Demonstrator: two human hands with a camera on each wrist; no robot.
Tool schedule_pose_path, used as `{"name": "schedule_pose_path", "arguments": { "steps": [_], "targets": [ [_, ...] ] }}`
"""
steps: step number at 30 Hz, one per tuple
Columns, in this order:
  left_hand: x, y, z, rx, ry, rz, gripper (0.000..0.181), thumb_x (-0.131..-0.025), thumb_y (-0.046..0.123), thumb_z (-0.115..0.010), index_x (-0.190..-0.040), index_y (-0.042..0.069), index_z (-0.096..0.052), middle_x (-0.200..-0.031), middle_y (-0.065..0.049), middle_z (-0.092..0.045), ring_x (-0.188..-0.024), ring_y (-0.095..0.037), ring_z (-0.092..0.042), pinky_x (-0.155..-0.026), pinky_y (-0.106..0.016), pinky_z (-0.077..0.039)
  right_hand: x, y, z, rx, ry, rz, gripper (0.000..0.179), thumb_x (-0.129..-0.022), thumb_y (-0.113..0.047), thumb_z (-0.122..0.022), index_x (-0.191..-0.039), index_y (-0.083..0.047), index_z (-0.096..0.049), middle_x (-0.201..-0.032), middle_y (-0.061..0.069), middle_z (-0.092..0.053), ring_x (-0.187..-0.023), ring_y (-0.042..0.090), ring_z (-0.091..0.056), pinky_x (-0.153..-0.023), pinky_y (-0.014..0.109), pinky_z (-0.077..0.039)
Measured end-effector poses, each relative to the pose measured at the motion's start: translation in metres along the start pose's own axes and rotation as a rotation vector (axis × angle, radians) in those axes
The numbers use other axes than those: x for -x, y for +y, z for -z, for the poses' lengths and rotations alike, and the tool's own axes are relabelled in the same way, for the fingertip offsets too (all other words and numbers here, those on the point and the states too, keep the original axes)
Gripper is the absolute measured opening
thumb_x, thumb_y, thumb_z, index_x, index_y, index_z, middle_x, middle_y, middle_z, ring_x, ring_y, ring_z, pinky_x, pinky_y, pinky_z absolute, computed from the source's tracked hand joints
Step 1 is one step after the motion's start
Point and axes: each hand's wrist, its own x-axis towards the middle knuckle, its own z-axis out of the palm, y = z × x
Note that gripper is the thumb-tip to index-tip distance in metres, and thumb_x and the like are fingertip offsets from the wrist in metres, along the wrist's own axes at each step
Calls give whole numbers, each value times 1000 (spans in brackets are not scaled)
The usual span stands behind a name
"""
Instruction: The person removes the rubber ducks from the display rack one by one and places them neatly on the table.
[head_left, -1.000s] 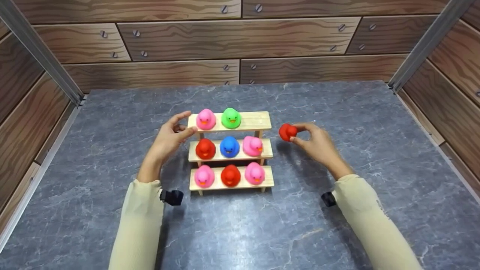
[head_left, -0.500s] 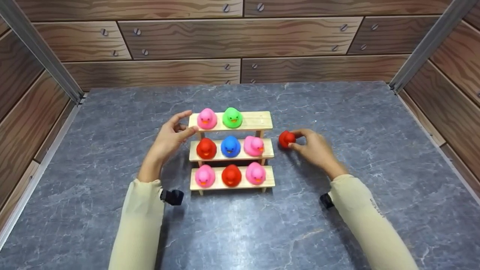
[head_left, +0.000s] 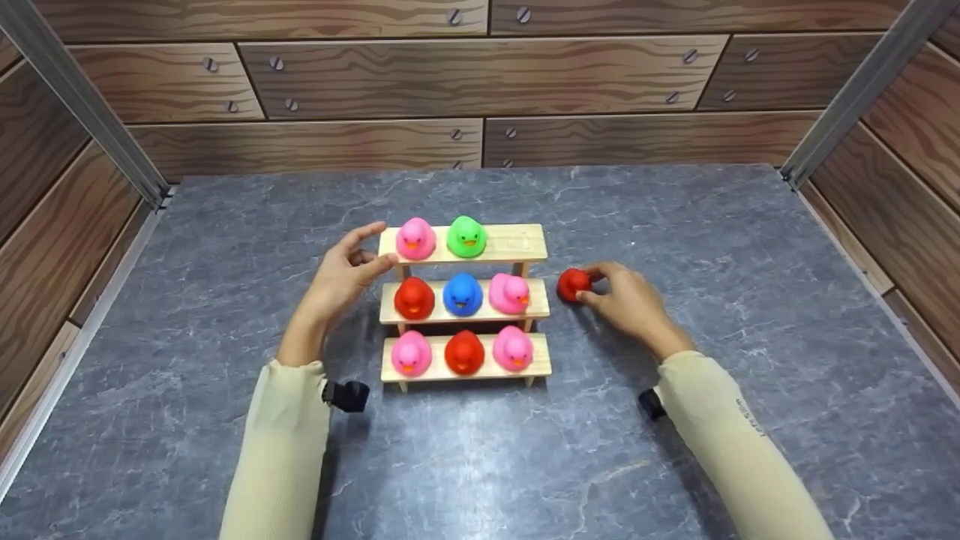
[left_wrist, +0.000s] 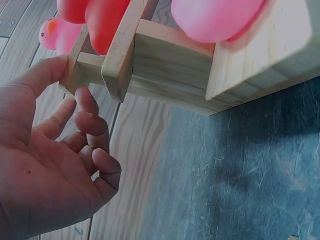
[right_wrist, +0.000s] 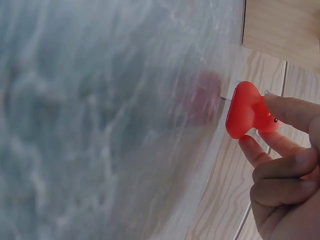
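My right hand (head_left: 630, 300) pinches a red rubber duck (head_left: 574, 285) between thumb and fingers, right of a three-tier wooden display stand (head_left: 517, 241). In the right wrist view, the duck (right_wrist: 244, 112) is held with its base towards the tabletop, seemingly just above it. My left hand (head_left: 341, 274) grips the left end of the stand's top board between thumb and index finger; its other fingers are curled in the left wrist view. On the top tier sit a pink duck (head_left: 415, 238) and a green duck (head_left: 466, 237).
The middle tier bears a red duck (head_left: 414, 298), a blue duck (head_left: 462, 294) and a pink duck (head_left: 510, 292) turned sideways. Two pink ducks flank a red duck (head_left: 464, 352) on the bottom tier. Wood-patterned walls (head_left: 480, 79) enclose the grey marbled tabletop (head_left: 465, 457).
My right hand has lowered the red duck towards the tabletop and slightly nearer to me, turning it a little. The left hand keeps its place at the stand.
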Motion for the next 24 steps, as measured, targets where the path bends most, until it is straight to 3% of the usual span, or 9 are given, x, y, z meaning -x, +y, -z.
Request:
{"name": "schedule_pose_path", "arguments": {
  "steps": [13,24],
  "targets": [
    [0,-1,-1,43,0,-12,59,-90,21,-68,-143,17,-44,-76,4,-52,-67,-8,-41,-60,-21,-33,1,2,-2,-1,-12,0,40,-88,-17,-67,-124,-1,-60,-124,23,-61,-114,40,-58,-98,56,-42],
    [0,-4,-1,66,7,-39,58,-90,18,-68,-143,12,-44,-71,6,-48,-65,-6,-39,-59,-20,-31,0,0,-2,19,-28,-11,41,-88,-17,-67,-124,-1,-60,-122,22,-63,-113,38,-59,-96,54,-43]
  ]
}}
